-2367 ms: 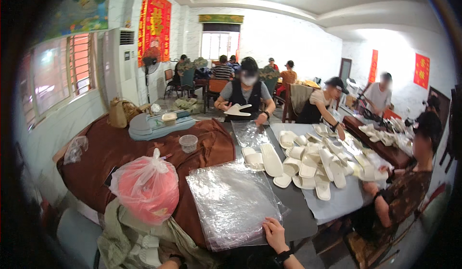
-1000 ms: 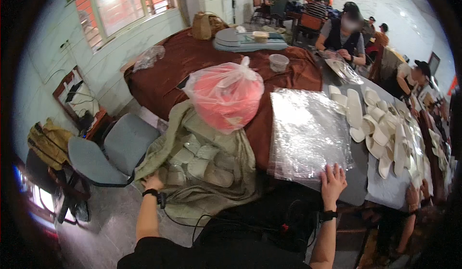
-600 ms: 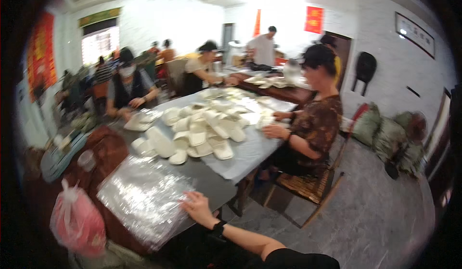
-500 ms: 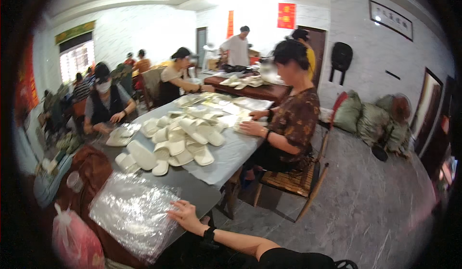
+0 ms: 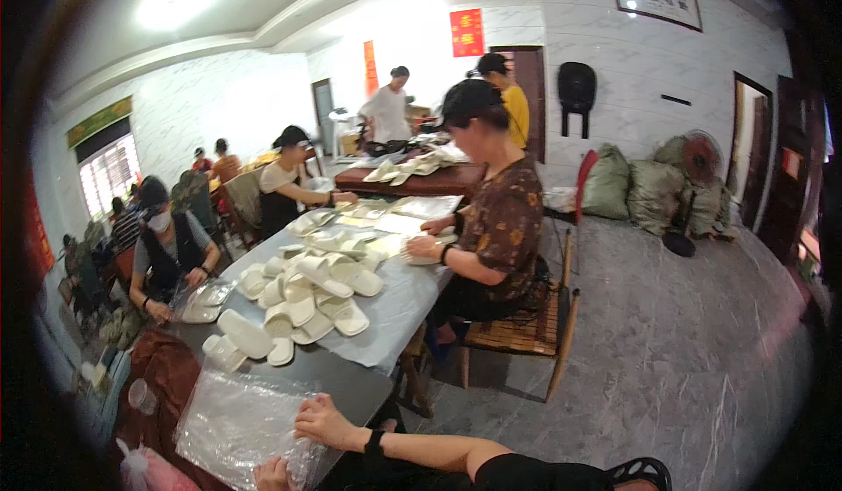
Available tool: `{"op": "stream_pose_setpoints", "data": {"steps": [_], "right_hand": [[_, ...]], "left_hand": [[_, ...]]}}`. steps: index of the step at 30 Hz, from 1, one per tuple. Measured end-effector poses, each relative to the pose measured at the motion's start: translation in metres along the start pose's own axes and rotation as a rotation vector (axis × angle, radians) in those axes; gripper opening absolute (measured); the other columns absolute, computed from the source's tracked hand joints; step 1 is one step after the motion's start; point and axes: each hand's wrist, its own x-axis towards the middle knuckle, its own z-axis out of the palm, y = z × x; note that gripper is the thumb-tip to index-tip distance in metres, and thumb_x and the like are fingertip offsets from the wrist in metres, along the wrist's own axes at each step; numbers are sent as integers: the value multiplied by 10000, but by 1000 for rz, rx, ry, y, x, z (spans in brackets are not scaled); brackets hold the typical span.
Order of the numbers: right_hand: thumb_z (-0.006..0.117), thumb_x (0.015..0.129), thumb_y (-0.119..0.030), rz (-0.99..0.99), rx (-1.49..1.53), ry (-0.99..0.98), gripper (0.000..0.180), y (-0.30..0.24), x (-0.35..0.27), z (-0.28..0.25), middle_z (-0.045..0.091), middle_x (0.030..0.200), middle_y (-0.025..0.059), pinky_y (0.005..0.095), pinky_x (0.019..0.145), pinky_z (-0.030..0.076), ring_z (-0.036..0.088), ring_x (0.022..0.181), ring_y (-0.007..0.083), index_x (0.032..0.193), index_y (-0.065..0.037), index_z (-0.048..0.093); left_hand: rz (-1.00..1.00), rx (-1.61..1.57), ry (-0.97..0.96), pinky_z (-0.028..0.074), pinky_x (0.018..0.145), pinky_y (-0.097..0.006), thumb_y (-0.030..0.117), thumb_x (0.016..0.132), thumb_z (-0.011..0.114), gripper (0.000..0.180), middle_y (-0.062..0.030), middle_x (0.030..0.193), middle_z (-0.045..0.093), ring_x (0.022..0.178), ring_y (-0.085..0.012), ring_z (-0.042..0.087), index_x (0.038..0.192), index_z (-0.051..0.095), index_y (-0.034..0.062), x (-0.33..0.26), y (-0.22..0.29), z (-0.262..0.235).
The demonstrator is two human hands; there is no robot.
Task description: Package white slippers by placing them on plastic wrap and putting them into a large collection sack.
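A pile of clear plastic bags (image 5: 235,421) lies at the near end of the grey table. My right hand (image 5: 326,422), wearing a black wristband, is on the pile's right edge with its fingers curled onto the plastic. Low in the view, my left hand (image 5: 274,475) is at the bags' near edge, fingers bent and close together on the film; its lower part is cut off. Beyond the bags lies a heap of cream slippers (image 5: 303,293), some stacked on others.
A person in a patterned shirt (image 5: 498,228) sits at the table's right side, handling slippers. Opposite, a masked person (image 5: 175,254) handles bagged slippers. A brown cloth (image 5: 167,368) and a pink bag (image 5: 153,469) are at my left. Stuffed sacks (image 5: 653,194) line the far wall.
My left hand has come into view at the bags' near edge. My right hand's fingers, spread before, are now more curled on the plastic. The view has tilted up and turned right.
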Motion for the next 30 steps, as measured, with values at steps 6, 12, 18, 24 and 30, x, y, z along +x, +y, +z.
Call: {"op": "stream_pose_setpoints", "data": {"steps": [6,12,18,24,30], "right_hand": [[710,867,-389,44,-90,-132,182,31,-30,0,696,1048,-91,470,927,345,570,1075,158,905,-212,730],[664,944,-383,104,19,-378,258,35,-25,8,698,1197,-58,475,929,335,573,1128,173,1103,-194,737],[663,953,-296,193,230,-426,273,65,2,-14,674,1260,45,459,972,383,585,1161,242,1176,-147,717],[704,868,-115,337,101,-14,327,187,56,-40,641,1271,216,461,1022,478,587,1184,412,1185,-39,686],[691,852,-82,530,89,-111,269,257,90,-55,622,1283,226,447,1043,462,566,1222,401,1113,-18,715]], "left_hand": [[13,1,-72,422,1045,-535,273,792,796,411,-264,1396,528,1298,-455,493,1119,705,41,-2,-31,28],[-80,87,93,387,1068,-549,296,839,749,423,-261,1525,393,1376,-498,376,1208,664,107,-2,-29,26],[-166,138,27,240,1108,-690,205,855,691,452,-226,1522,422,1405,-478,358,1287,630,88,0,-29,44],[-176,186,66,169,1128,-718,127,834,689,502,-190,1480,487,1440,-456,348,1329,604,107,-10,-21,50],[-157,162,67,185,1119,-712,170,816,700,547,-153,1439,534,1404,-400,411,1345,585,91,-6,-22,50]]}}
